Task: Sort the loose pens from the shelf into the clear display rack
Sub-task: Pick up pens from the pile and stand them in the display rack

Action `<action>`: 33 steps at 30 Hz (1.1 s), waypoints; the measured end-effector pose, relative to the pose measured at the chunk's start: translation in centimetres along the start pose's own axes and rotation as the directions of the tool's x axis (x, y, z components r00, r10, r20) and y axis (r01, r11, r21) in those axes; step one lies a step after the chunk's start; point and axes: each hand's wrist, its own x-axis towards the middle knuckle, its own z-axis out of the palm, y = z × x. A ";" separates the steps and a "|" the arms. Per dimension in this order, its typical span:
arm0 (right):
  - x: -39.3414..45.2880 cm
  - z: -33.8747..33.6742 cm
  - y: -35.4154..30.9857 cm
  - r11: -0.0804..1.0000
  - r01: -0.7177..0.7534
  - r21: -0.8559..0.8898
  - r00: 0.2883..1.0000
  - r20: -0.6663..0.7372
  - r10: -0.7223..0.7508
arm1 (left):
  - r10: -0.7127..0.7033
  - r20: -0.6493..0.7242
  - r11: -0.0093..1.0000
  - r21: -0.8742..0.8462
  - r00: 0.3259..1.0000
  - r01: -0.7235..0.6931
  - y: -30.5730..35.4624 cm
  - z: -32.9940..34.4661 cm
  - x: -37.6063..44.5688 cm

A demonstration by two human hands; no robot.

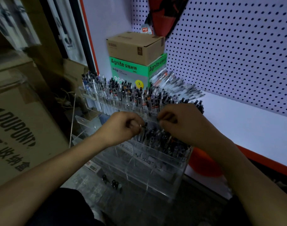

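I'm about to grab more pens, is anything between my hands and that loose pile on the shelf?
Yes. The clear rack stands between your hands and the loose pens on the white shelf. Its back row of upright pens rises directly in front of the pile, so you would reach over or around them.

right hand's (180,123) grip (perhaps pen) hidden

Green box (123,66) under a brown carton (134,48); white pegboard (229,51) dotted with dark holes; clear rack (155,162); orange-edged white shelf (247,121)
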 end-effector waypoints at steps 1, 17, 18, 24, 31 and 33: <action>-0.1 -0.5 -0.2 1.000 0.005 0.031 0.999 -0.042 -0.003 | 0.007 -0.051 0.999 -0.041 0.999 -0.009 0.7 -0.5 0.0; 7.3 -8.8 5.7 0.967 -0.150 0.204 0.913 -0.347 0.214 | 0.223 -0.121 0.905 0.395 0.967 -0.159 7.7 -5.1 13.1; 7.8 -8.5 6.8 0.964 -0.170 0.206 0.913 -0.336 0.233 | 0.218 -0.062 0.855 0.493 0.974 -0.160 7.2 -4.9 14.3; 9.7 -6.0 12.8 0.978 -0.206 0.047 0.910 -0.359 0.209 | 0.093 0.183 0.376 0.904 0.979 -0.204 5.1 -2.6 21.0; 13.6 -1.6 15.9 0.957 -0.284 0.051 0.934 -0.209 0.288 | 0.057 0.371 -0.024 0.929 0.927 -0.370 3.0 -1.1 24.0; 14.4 -0.4 16.7 0.959 -0.277 0.057 0.946 -0.159 0.282 | 0.067 0.377 -0.030 0.926 0.924 -0.376 3.2 -1.1 24.2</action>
